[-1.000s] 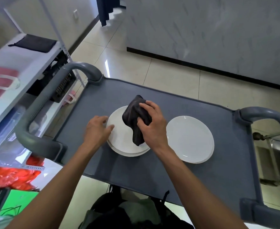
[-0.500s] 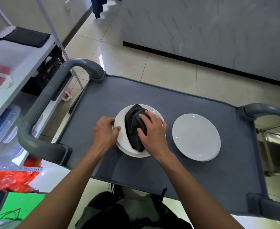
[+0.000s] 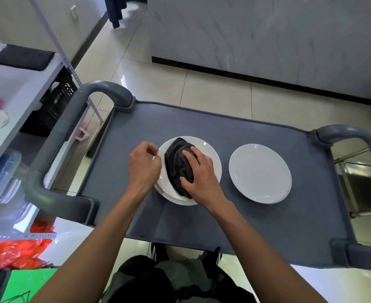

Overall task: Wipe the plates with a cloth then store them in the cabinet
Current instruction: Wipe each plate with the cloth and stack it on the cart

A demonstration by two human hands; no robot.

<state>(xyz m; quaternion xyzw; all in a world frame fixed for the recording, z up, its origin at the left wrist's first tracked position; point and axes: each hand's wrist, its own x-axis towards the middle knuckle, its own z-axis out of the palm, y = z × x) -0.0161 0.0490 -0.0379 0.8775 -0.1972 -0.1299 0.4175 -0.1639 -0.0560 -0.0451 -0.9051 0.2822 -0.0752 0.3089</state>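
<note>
**Cloth pressed on the left-hand plate, cart top**

Nearest me, two bare forearms reach out over the near edge of the grey cart. The right hand lies on a dark cloth, fingers spread and bent over it with the tips digging into the folds, thumb tucked against the near side of the bundle. The cloth sits bunched under those fingers, on the top plate of what looks like a small stack; a second white rim shows beneath it at the near edge.

Just left of the cloth, the left hand is at the plate's left rim, fingers curled with thumb and forefinger drawn together at the edge; whether they truly pinch the rim I cannot tell, since the knuckles hide it.

Right of the right hand, apart from the stack, a second plate lies flat and bare on the cart.

Beyond the fingers the cart top runs to its far lip, with curved grey handles at both ends. Off to the left stands a white shelf with a black mat on it, and past the cart, pale floor tiles meet a marbled wall
</note>
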